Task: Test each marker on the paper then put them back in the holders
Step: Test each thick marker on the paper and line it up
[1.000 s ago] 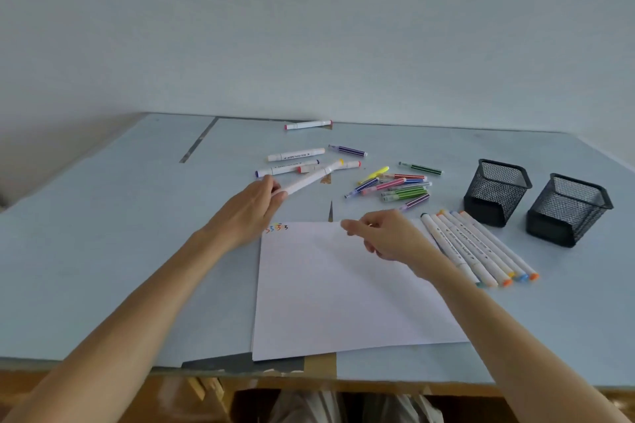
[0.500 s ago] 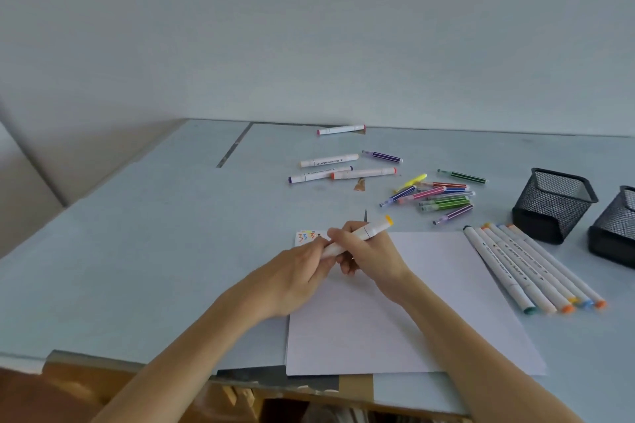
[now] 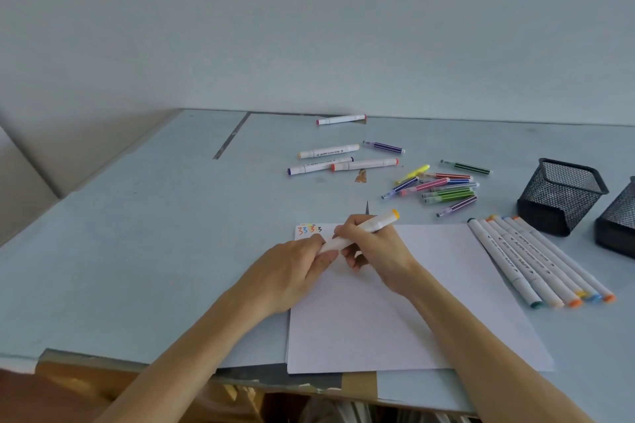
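Both hands hold one white marker with a yellow-orange end cap [image 3: 372, 224] over the top left of the white paper [image 3: 429, 302]. My left hand [image 3: 292, 268] grips its lower end and my right hand [image 3: 374, 247] grips its middle. Small coloured test marks [image 3: 309, 229] sit at the paper's top left corner. Several white markers [image 3: 536, 261] lie in a row right of the paper. Several thin coloured markers [image 3: 439, 187] lie in a heap behind it. Two black mesh holders [image 3: 560, 196] [image 3: 618, 223] stand at the right.
Three white markers [image 3: 326, 158] lie at mid-table and another white marker with red ends [image 3: 340, 119] lies near the back edge by the wall. A purple thin marker [image 3: 383, 147] and a green thin marker [image 3: 467, 166] lie apart. The table's front edge [image 3: 171, 364] is near.
My left hand brought the white marker from the far pile toward me over the paper, and my right hand took hold of it too. The camera view shifted left.
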